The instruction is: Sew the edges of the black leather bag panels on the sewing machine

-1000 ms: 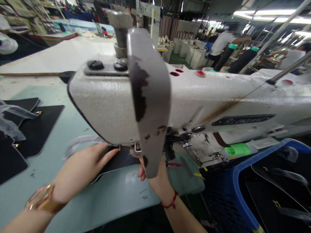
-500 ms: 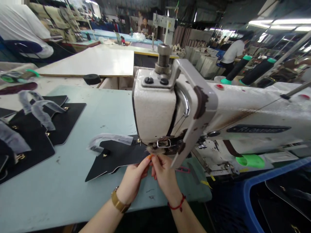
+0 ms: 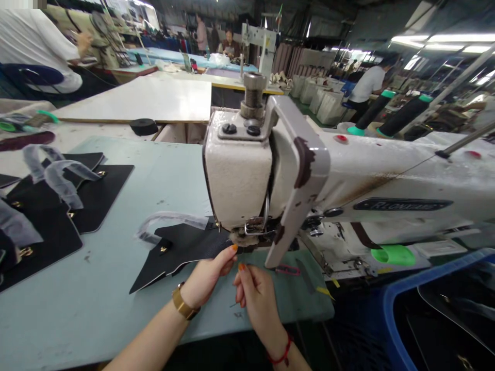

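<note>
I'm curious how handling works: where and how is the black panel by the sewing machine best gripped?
Probably pinch the black panel by its left corner, coming from the left: it is thin, that corner is free, and its right end meets the sewing machine.

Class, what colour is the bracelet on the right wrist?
The bracelet is red; best view: head.

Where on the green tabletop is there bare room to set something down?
The green tabletop is bare between the stacked pieces and the sewing machine, beyond the black panel. Another patch lies between those pieces, that panel and the table's near edge. It is crowded below the machine's head, where the left hand and right hand are.
</note>
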{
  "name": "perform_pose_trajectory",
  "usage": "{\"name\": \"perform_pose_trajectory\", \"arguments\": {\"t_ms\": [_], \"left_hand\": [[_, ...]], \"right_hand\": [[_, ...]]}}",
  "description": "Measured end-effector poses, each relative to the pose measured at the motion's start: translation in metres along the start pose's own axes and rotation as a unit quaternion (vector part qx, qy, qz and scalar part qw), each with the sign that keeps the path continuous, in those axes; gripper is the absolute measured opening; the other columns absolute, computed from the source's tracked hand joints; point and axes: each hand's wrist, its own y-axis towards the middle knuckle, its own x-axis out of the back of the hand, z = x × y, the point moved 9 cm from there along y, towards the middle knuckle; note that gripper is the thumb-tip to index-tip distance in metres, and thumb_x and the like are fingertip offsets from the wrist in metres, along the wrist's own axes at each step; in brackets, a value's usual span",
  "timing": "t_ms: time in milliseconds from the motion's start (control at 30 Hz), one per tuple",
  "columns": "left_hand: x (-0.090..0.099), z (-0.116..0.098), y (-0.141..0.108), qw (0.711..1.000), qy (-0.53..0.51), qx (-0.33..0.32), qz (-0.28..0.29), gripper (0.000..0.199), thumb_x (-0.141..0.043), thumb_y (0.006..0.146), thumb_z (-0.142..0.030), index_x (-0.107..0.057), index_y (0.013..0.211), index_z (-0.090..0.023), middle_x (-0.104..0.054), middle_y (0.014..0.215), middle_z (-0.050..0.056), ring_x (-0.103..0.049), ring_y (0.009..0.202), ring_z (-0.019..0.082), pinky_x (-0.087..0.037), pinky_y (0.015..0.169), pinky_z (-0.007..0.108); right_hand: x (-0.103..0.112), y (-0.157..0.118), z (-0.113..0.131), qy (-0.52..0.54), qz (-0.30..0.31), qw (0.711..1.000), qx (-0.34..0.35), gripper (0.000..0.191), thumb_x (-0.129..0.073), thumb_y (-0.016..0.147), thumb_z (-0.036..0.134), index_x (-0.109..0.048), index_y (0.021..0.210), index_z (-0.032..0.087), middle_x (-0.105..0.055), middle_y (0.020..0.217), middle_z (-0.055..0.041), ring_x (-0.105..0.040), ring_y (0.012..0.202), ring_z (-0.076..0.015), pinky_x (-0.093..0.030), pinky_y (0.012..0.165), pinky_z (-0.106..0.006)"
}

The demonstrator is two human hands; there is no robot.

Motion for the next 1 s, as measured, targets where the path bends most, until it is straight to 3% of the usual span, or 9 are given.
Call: {"name": "perform_pose_trajectory", "arguments": {"t_ms": [167,267,733,1000], "left_hand": [[-0.008,-0.003,0.002,0.999,-0.020,0.008,0.035,0.047,-0.069,0.079,-0.050,-0.044,0.055,-0.018,-0.029,0.053,-0.008,-0.021,0.052,0.007,-0.021,0.048,0.023],[-0.010,-0.006,0.004,0.999,-0.026,0.008,0.037,0.046,-0.068,0.079,-0.051,-0.046,0.057,-0.017,-0.031,0.055,-0.007,-0.022,0.053,0.007,-0.021,0.049,0.023],[-0.015,-0.021,0.011,0.998,-0.066,-0.016,-0.011,0.047,-0.072,0.073,-0.050,-0.043,0.051,-0.019,-0.028,0.050,-0.009,-0.019,0.051,0.008,-0.019,0.049,0.024],[-0.020,-0.013,0.001,0.984,-0.121,-0.056,-0.118,0.051,-0.070,0.074,-0.050,-0.033,0.053,-0.022,-0.025,0.050,-0.009,-0.018,0.051,0.007,-0.019,0.048,0.024]], "right_hand": [[-0.005,-0.019,-0.047,-0.045,0.023,0.998,-0.033,0.058,-0.039,0.098,0.059,-0.056,0.065,0.016,-0.045,0.044,0.0029,-0.040,0.039,-0.0081,-0.030,0.044,-0.018],[-0.010,-0.025,-0.059,-0.088,0.043,0.995,-0.011,0.059,-0.037,0.100,0.059,-0.058,0.065,0.016,-0.047,0.045,0.0019,-0.043,0.041,-0.0087,-0.032,0.046,-0.018],[-0.011,-0.025,-0.060,-0.139,0.043,0.989,0.015,0.052,-0.038,0.102,0.046,-0.062,0.066,0.016,-0.044,0.045,0.0034,-0.046,0.044,-0.0094,-0.032,0.051,-0.020],[-0.008,-0.020,-0.067,-0.068,0.044,0.997,-0.015,0.051,-0.040,0.099,0.049,-0.057,0.064,0.016,-0.040,0.045,0.0043,-0.040,0.043,-0.0097,-0.029,0.048,-0.021]]}}
